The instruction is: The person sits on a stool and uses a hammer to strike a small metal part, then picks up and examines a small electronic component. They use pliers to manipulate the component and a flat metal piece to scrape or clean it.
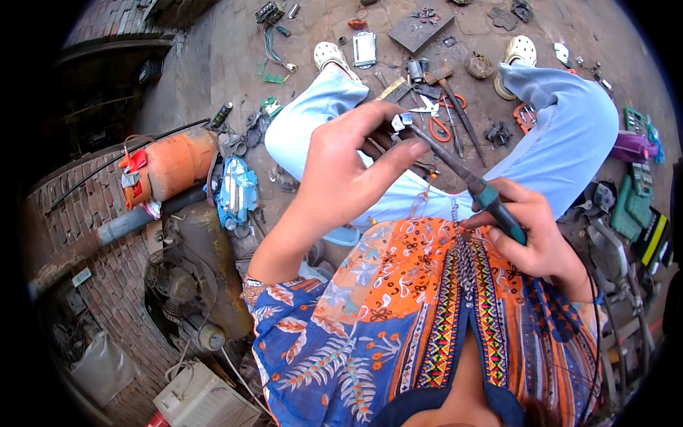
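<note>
Left hand: the left hand [345,167], raised at the centre of the frame, grasps a small silver-white block [400,123] between thumb and curled fingers; a dark shape under the fingers is too hidden to tell

Right hand: the right hand [530,231], right of centre, is wrapped round the green-and-black handle of a slim tool with a long grey metal shaft [484,192]

Tool tip: points to the upper left and ends right at the silver-white block; whether the two touch cannot be told

Block: at the upper middle of the frame, above the lap, in front of light blue jeans [313,117]

Floor tools: on the grey floor [206,67], in the upper middle between the legs, lie a hammer with a dark wooden handle [462,114] and, just beside it, orange-handled scissors [440,129]

Upper edge: a dark grey rectangular metal slab [415,37] carries small scraps; to its left lies a flat white-and-silver box [364,50]

Left side: an orange metal cylinder [181,167] lies beside a bundle in light blue wrapping [237,192]

Right edge: a shiny purple object [633,146] sits near dark green pieces [627,213]
</note>
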`<state>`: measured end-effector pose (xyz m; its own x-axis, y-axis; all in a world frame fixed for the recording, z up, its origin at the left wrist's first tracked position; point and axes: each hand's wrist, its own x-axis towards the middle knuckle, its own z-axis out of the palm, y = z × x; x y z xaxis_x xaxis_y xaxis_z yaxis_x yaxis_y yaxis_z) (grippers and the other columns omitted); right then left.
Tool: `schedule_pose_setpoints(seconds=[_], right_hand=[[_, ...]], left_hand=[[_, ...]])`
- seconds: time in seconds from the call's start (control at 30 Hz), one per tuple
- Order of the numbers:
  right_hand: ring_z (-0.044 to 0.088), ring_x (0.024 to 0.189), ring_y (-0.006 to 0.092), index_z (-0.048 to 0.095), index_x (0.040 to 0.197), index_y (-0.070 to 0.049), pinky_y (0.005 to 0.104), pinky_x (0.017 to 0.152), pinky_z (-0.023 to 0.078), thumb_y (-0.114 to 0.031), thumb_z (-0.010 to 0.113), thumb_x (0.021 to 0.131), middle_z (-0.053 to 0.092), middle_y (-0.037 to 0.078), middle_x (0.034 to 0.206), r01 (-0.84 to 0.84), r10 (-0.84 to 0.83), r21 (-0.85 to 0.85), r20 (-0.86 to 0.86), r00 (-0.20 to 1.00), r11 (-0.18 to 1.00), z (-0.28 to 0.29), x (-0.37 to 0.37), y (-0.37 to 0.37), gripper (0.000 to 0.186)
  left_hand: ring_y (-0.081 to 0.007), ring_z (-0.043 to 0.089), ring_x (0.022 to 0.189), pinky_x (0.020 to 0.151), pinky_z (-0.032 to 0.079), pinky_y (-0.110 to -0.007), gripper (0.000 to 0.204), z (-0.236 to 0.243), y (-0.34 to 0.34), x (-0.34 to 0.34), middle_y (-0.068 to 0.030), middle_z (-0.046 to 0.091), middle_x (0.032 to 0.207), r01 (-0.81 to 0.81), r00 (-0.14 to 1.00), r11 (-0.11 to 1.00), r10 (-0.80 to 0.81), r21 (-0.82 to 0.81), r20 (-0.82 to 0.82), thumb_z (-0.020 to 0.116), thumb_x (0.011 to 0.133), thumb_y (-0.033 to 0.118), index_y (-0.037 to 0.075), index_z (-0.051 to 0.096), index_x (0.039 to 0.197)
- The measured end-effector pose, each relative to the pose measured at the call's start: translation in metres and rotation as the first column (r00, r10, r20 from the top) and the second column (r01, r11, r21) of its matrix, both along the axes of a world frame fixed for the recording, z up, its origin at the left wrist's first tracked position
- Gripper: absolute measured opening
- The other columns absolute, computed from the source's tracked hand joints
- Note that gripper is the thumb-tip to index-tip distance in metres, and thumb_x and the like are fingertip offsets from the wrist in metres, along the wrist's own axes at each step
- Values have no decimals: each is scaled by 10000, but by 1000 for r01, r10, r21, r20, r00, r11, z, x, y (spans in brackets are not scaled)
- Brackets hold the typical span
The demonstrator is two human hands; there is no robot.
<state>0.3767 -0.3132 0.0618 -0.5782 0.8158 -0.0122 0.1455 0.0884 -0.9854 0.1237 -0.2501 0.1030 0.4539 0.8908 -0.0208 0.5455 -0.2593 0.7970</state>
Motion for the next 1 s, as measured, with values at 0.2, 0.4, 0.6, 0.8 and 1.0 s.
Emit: schedule_pose_setpoints(seconds=[0.2, 0.4, 0.6, 0.8, 1.0], right_hand=[[581, 855, 339, 613, 864, 28, 354, 741, 468, -9, 583, 603, 545, 196, 1022, 143, -187, 273, 146, 971, 951, -8, -8, -3, 265], [585, 855, 359, 592, 857, 37, 375, 742, 477, -17, 627, 543, 551, 194, 1039, 133, -349, 571, 288, 892, 810, -18, -7, 2, 320], [587, 876, 318, 634, 882, 35, 340, 748, 461, -38, 581, 608, 575, 179, 984, 77, -86, 99, 95, 992, 992, -15, -6, -3, 289], [522, 660, 158, 648, 908, 83, 256, 603, 410, -192, 578, 643, 575, 120, 842, -136, -71, -652, -281, 957, 746, 11, 9, -3, 388], [466, 572, 102, 633, 928, 117, 223, 513, 339, -192, 579, 646, 548, 80, 706, -209, -98, -887, -271, 958, 413, 37, 19, 1, 422]], left_hand=[[-87, 431, 353, 334, 343, -213, 359, -3, -10, 4, -38, 468, 489, 28, 806, 783, 351, -621, 478, 496, 919, 297, -19, 506, 750], [-54, 304, 256, 236, 243, -187, 428, -23, -11, -6, 15, 344, 407, 625, 422, 366, 586, -690, 692, 423, 937, 372, 36, 400, 673], [-37, 322, 297, 275, 247, -178, 401, -40, -16, -12, 24, 358, 435, 496, 480, 564, 456, -661, 749, 421, 948, 328, 18, 419, 693], [-112, 445, 408, 367, 329, -256, 159, -36, -7, -26, -36, 461, 552, 101, 984, 995, -103, 20, 145, 568, 835, 158, 1, 553, 812], [-170, 518, 494, 435, 410, -260, 83, -23, -2, -41, -43, 497, 600, 528, 832, 416, -77, 740, -550, 580, 647, 28, 54, 554, 721]])
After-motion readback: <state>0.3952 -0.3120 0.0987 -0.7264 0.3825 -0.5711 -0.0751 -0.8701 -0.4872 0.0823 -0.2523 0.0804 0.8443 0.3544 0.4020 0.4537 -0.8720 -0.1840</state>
